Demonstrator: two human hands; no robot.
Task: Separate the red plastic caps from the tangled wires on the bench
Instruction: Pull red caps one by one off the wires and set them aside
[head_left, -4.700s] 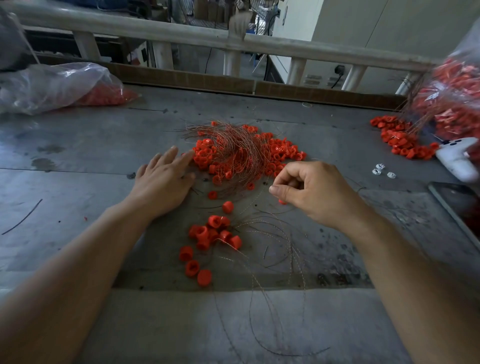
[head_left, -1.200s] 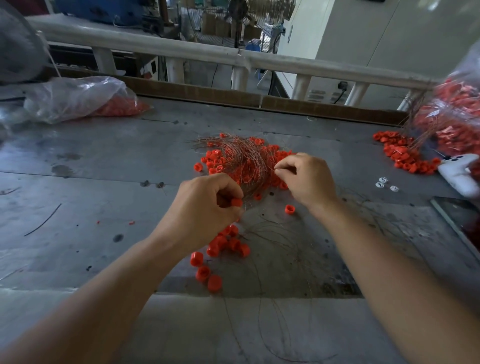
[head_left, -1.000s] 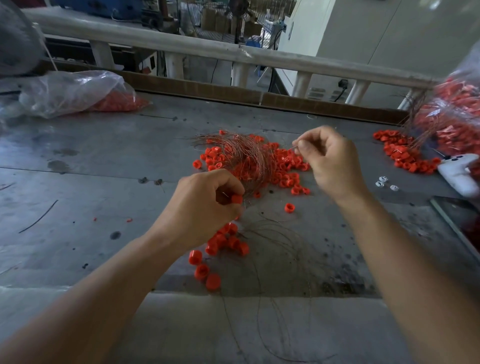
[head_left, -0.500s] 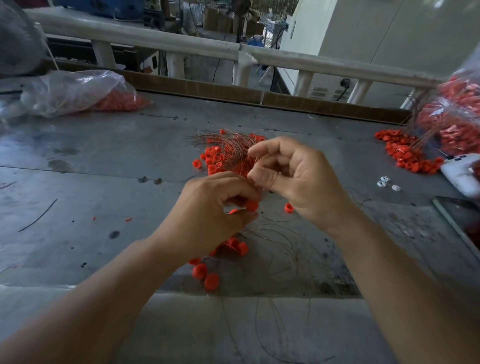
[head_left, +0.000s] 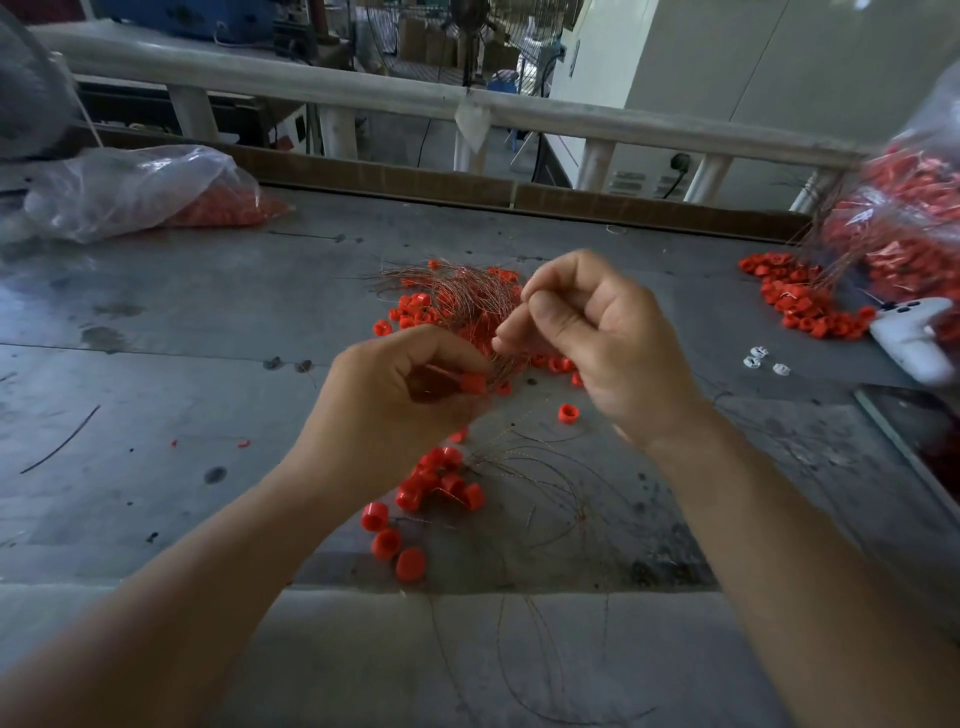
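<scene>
A tangle of thin copper-coloured wires (head_left: 457, 291) mixed with red plastic caps lies mid-bench. My left hand (head_left: 395, 400) pinches one red cap (head_left: 474, 383) between thumb and fingers just in front of the tangle. My right hand (head_left: 597, 343) is beside it, raised a little, fingers curled and pinching a thin wire near that cap. A small heap of loose red caps (head_left: 441, 478) sits nearer me, with loose wires (head_left: 540, 478) lying to its right. One single cap (head_left: 568, 413) lies apart, under my right wrist.
A clear bag of red caps (head_left: 135, 192) lies far left. At the right stand a larger bag of caps and wires (head_left: 904, 228), a spilled pile of caps (head_left: 800, 301), a white device (head_left: 914, 338) and a dark flat panel (head_left: 924, 441). A railing (head_left: 467, 101) runs behind the bench.
My left hand picked a cap from the tangle and holds it. My right hand has lifted slightly up and right from the left hand since half a second ago.
</scene>
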